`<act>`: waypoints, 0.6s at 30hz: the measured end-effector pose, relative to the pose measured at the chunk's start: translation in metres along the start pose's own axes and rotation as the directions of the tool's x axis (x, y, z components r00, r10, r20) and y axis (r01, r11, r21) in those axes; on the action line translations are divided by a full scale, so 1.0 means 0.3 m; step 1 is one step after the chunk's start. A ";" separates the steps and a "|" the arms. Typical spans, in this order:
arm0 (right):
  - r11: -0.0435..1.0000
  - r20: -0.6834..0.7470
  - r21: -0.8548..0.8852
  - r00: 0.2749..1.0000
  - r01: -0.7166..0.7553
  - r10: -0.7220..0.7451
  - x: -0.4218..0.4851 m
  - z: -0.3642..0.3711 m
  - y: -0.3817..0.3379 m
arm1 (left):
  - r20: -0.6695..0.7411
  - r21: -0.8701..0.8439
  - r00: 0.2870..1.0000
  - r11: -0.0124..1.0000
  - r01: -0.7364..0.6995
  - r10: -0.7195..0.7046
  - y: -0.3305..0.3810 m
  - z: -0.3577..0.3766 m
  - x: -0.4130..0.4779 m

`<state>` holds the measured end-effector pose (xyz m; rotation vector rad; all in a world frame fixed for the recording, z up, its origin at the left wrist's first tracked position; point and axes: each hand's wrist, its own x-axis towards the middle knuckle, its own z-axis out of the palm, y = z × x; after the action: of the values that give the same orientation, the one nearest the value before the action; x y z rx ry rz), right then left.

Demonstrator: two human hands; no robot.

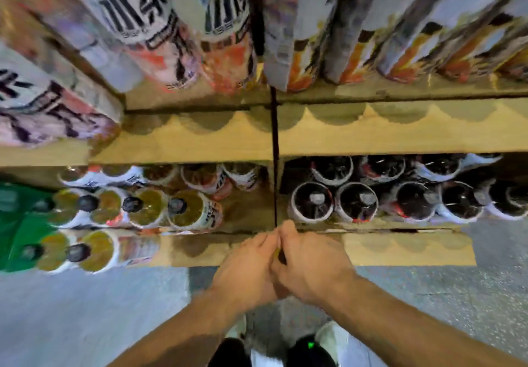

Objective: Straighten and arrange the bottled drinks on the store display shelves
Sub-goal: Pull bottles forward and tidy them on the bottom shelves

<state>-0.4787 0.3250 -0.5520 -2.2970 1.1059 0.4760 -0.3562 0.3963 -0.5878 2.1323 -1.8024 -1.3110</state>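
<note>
The fingers [274, 241] of both hands are curling together around something small and dark, too hidden to name. The left hand [245, 269] is pressing against the right hand [311, 266] before the lower shelf [400, 248], where four amber bottles [185, 209] and dark-topped bottles [357, 202] are standing.

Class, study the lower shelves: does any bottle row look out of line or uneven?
Yes. The amber-drink bottles in the left bay sit in staggered rows with a bare gap of wooden shelf beside them, while the dark-drink bottles fill the right bay evenly. Nothing looks spilled.
</note>
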 end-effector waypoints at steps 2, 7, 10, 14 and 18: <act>1.000 0.012 -0.017 1.000 0.009 -0.008 0.045 0.010 -0.067 | -0.043 -0.028 0.998 0.999 0.041 -0.042 -0.066 -0.020 -0.024; 0.999 0.011 -0.050 1.000 0.016 -0.015 0.169 0.017 -0.190 | -0.160 -0.130 0.980 0.987 0.097 -0.118 -0.216 -0.039 -0.048; 0.997 0.007 -0.082 1.000 0.015 -0.015 0.235 0.019 -0.238 | -0.194 -0.192 0.970 0.975 0.110 -0.147 -0.274 -0.066 -0.047; 0.992 0.048 -0.128 0.999 -0.016 0.022 0.312 -0.010 -0.276 | -0.223 -0.157 0.951 0.971 0.182 -0.214 -0.297 -0.109 -0.020; 0.981 0.084 -0.192 0.995 -0.029 0.046 0.361 -0.043 -0.294 | -0.222 -0.127 0.933 0.957 0.259 -0.282 -0.284 -0.152 0.010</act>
<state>-0.3424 0.2973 -0.5705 -2.3961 1.1041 0.7187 -0.2614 0.3998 -0.6060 2.4295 -1.3653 -1.1010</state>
